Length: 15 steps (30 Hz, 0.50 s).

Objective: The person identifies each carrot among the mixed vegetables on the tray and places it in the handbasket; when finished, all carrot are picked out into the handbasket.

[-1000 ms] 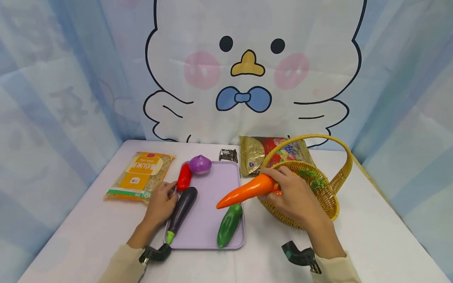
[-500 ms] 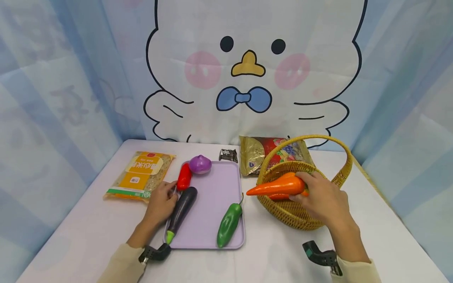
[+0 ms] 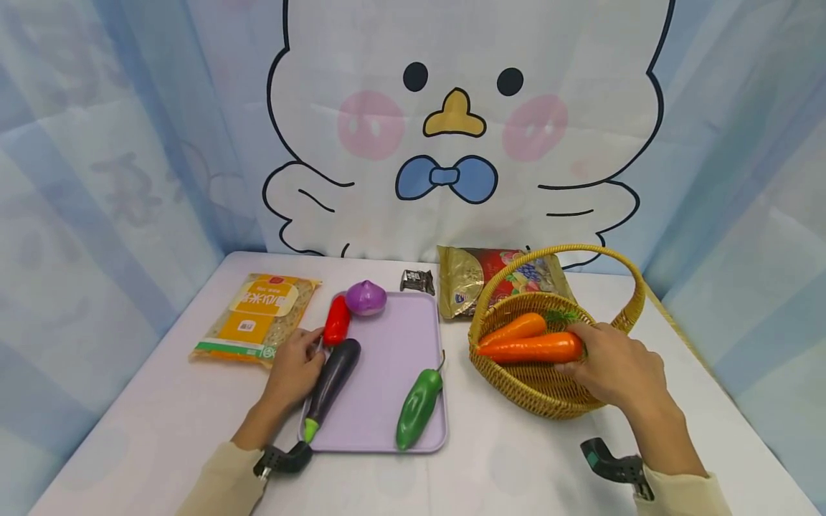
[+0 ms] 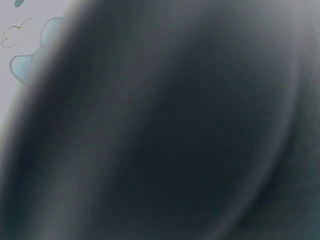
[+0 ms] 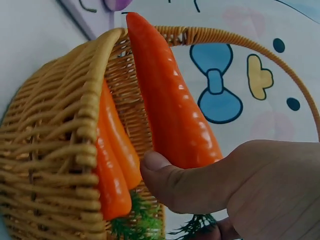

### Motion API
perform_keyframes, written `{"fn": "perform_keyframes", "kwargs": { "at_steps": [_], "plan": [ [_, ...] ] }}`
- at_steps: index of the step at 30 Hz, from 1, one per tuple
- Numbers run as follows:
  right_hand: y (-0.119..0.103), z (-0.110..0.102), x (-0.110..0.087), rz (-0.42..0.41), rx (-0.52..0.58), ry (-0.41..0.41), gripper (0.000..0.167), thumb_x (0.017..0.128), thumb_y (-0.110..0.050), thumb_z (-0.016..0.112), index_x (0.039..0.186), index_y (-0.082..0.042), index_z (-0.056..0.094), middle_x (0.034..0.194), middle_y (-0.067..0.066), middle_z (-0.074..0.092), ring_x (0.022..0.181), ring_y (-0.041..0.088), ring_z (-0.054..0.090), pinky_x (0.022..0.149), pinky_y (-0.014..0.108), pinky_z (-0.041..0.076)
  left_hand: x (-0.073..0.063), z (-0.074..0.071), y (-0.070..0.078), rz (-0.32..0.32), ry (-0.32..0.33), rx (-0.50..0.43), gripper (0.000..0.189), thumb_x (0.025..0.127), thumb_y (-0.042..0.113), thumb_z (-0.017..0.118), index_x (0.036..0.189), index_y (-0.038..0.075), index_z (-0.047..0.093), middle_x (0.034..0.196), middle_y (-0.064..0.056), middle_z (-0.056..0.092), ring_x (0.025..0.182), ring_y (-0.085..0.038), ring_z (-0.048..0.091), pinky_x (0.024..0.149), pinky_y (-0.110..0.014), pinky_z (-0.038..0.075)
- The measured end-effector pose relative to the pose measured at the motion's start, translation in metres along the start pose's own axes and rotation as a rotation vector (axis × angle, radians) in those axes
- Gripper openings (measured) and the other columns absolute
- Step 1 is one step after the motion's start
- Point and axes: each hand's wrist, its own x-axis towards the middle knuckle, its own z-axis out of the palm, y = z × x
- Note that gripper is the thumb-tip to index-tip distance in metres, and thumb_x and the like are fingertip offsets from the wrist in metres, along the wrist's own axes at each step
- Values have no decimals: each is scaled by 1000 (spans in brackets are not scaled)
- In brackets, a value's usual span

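My right hand (image 3: pixel 609 365) grips an orange carrot (image 3: pixel 538 348) by its thick end, over the wicker basket (image 3: pixel 545 408). In the right wrist view the thumb presses on that carrot (image 5: pixel 170 105), and two more carrots (image 5: pixel 117 145) with green tops lie inside the basket. My left hand (image 3: pixel 295 369) rests at the left rim of the lilac tray (image 3: pixel 381 401), its fingertips close to the red pepper (image 3: pixel 337 322) and the eggplant (image 3: pixel 332 387). A green chili pepper (image 3: pixel 419 408) lies at the tray's right side. A dark blur fills most of the left wrist view.
A purple onion (image 3: pixel 366 298) sits at the tray's far left corner. Left of the tray lies a yellow bag of grain (image 3: pixel 261 315). Behind stand a small dark packet (image 3: pixel 417 281) and a gold-red bag (image 3: pixel 464 279). The basket's tall handle (image 3: pixel 568 249) arches above it.
My right hand has moved right and down with the carrot, from beside the tray to over the basket; another carrot there has come into view. The left hand has stayed put.
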Motion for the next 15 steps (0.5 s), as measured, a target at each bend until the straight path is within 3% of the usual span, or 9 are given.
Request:
{"fn": "perform_keyframes", "kwargs": {
  "at_steps": [6, 13, 15],
  "plan": [
    [7, 4, 2, 19, 6, -74, 70, 78, -47, 82, 131, -6, 61, 109, 21, 67, 77, 37, 61, 59, 55, 46, 0, -1, 0, -6, -5, 1, 50, 94, 6, 59, 143, 1, 56, 99, -11, 53, 84, -24, 49, 70, -32, 43],
    [5, 6, 7, 66, -18, -99, 59, 80, -42, 82, 123, -5, 62, 96, 16, 65, 70, 34, 57, 57, 51, 43, 0, -1, 0, -4, -2, -3, 50, 93, 6, 59, 143, 0, 56, 99, -11, 52, 84, -24, 49, 70, -31, 43],
    [4, 8, 9, 67, -36, -116, 61, 80, -41, 82, 125, -5, 63, 99, 18, 66, 71, 35, 58, 58, 53, 45, 0, 0, 0, -4, -2, -5, 50, 93, 6, 60, 143, 0, 56, 99, -11, 52, 84, -24, 49, 70, -32, 43]
  ]
}}
